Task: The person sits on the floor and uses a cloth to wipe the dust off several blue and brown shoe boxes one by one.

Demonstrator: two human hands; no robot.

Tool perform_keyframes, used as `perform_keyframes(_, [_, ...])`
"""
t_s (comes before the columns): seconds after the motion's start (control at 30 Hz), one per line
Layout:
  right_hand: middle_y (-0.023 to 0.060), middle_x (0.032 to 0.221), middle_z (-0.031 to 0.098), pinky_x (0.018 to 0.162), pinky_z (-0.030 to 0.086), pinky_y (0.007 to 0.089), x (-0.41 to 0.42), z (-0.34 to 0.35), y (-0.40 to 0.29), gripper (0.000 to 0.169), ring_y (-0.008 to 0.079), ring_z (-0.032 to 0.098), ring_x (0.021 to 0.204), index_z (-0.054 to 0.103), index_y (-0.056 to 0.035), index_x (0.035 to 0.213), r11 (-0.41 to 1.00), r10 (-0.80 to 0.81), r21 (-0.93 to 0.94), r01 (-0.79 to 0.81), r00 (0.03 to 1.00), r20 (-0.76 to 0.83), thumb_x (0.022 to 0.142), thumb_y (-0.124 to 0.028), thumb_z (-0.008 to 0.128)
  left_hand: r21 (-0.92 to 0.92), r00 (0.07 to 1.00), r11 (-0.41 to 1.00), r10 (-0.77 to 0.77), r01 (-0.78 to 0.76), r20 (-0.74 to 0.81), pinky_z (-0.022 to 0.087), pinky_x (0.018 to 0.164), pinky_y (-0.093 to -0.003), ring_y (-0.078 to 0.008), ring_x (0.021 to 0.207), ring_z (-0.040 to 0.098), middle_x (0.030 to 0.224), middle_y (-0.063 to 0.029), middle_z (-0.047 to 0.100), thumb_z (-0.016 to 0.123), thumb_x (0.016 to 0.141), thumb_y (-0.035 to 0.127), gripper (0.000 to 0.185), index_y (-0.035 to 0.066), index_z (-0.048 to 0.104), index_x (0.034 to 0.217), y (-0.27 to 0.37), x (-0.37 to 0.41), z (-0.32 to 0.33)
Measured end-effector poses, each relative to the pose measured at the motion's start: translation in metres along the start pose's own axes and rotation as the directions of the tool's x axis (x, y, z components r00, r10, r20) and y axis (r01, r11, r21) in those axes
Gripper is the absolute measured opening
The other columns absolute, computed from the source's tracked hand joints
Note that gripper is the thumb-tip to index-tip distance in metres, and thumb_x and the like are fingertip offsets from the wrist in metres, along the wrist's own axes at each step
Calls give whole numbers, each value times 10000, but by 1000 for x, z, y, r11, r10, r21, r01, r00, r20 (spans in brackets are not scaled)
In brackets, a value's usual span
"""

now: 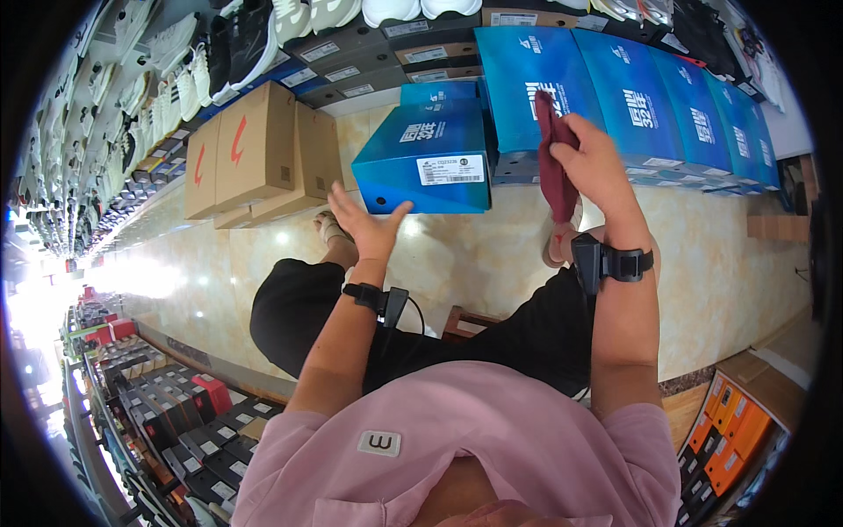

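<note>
My right hand [588, 158] pinches a dark red cloth [554, 181], which hangs down in front of a row of blue shoe boxes [612, 99]. Fingers spread, my left hand [370, 221] holds nothing and is at the lower left corner of a separate blue shoe box [428, 158]; whether it touches the box I cannot tell. That box has its lid on and bears a white printed label on its near end. Behind it, partly hidden, is another blue box [440, 93].
Brown cardboard boxes [247, 151] stand on the tiled floor [217, 270] at left. Shoes on stacked grey boxes [349, 62] line the back. A wooden stool [461, 323] shows between my legs. Shelves of dark shoe boxes [211, 435] are behind left, orange boxes [737, 435] behind right.
</note>
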State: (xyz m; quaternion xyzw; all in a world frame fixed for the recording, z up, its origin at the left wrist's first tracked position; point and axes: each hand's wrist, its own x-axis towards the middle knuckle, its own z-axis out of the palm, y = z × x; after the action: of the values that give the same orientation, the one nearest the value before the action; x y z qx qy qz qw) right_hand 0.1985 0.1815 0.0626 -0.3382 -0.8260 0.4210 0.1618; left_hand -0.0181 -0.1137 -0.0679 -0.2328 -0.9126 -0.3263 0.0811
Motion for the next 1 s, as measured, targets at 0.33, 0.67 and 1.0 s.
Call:
perform_keyframes(0.33, [282, 1045, 665, 835, 511, 490, -2, 35, -4, 262, 492, 630, 960, 598, 36, 1072, 986, -89, -117, 117, 971, 221, 851, -102, 627, -524, 487, -102, -252, 846, 836, 526, 1118, -599, -402, 1167, 626, 1275, -204, 596, 672, 982, 18, 360, -26, 493, 1292, -91, -35, 49])
perform_keyframes(0.67, [291, 1067, 659, 840, 502, 521, -4, 29, -13, 224, 504, 619, 975, 594, 43, 1033, 989, -74, -113, 97, 978, 196, 855, -94, 600, -440, 316, -329, -368, 835, 874, 493, 1145, -633, -418, 1094, 590, 1109, -224, 558, 516, 904, -89, 169, -79, 512, 1073, -105, -58, 114])
perform_keyframes(1.0, [244, 1046, 645, 834, 505, 470, -2, 16, -19, 237, 459, 615, 951, 597, 33, 1077, 996, -81, -30, 89, 977, 199, 872, -85, 614, -434, 310, -333, -366, 837, 878, 428, 1227, -512, -474, 1418, 425, 1588, -344, 314, 444, 1115, 127, 611, -96, 157, 1607, -87, -7, 175])
